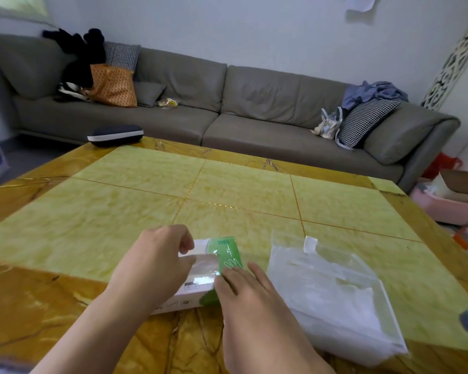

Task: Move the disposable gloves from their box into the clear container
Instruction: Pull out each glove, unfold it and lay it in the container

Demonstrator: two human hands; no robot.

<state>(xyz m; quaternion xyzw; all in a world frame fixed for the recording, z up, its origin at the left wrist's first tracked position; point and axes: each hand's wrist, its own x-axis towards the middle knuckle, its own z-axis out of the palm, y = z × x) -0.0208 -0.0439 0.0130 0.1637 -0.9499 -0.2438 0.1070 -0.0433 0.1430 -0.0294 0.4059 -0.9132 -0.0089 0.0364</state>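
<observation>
From the head camera, the glove box (200,271), white and green, lies flat near the table's (227,184) near edge, its top opening showing clear film. The left hand (152,268) lies over the box's left half, fingers curled and pinching at the opening's far rim. The right hand (251,295) rests with straight fingers pressing the green right end. Just right of it, apart from the box, lies the clear container (335,292), a soft transparent pouch.

A home living room: grey sofa (227,103) behind a marble table (227,190)
</observation>
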